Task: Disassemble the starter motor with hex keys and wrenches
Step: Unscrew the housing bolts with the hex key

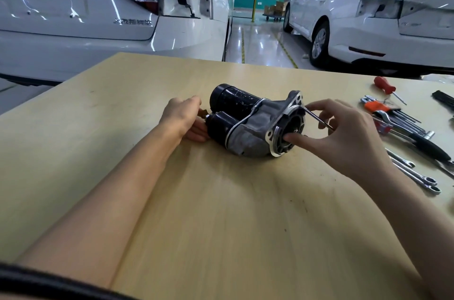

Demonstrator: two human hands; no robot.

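There is a single view, taken from a wide-angle camera worn on the person's head. It looks forward and down across a pale wooden tabletop (221, 213), close enough that both bare forearms run in from the bottom edge toward the middle. The top half of the picture faces outward over the table's far edge to two white cars (86, 17) parked on a glossy workshop floor (260, 42). Straight lines bow near the picture's edges.

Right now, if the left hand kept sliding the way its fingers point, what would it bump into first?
The left hand points right, at the rear of the starter motor; its fingertips seem to touch the small black solenoid end already.
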